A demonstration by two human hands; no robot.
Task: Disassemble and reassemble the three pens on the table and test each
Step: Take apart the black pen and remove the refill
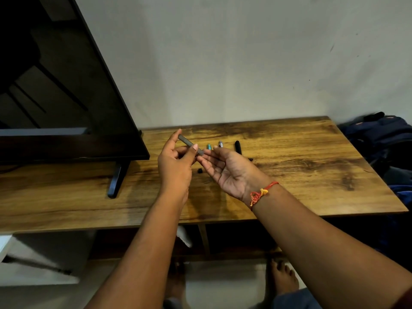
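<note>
My left hand (176,161) holds a grey pen barrel (189,144) above the wooden table (312,175), pinched between thumb and fingers. My right hand (227,170) is palm up just right of it, and its fingertips meet the barrel's lower end. Whether it holds a small part there is hidden. On the table behind my hands lie a teal pen (209,146), a silver-tipped pen (220,143) and a black pen (238,147), each partly hidden. A small black piece (200,170) lies on the table below my hands.
A dark TV screen (66,85) stands on the table's left half, its black foot (117,179) near my left forearm. A dark blue bag (383,139) sits off the table's right edge. The wall rises right behind the table.
</note>
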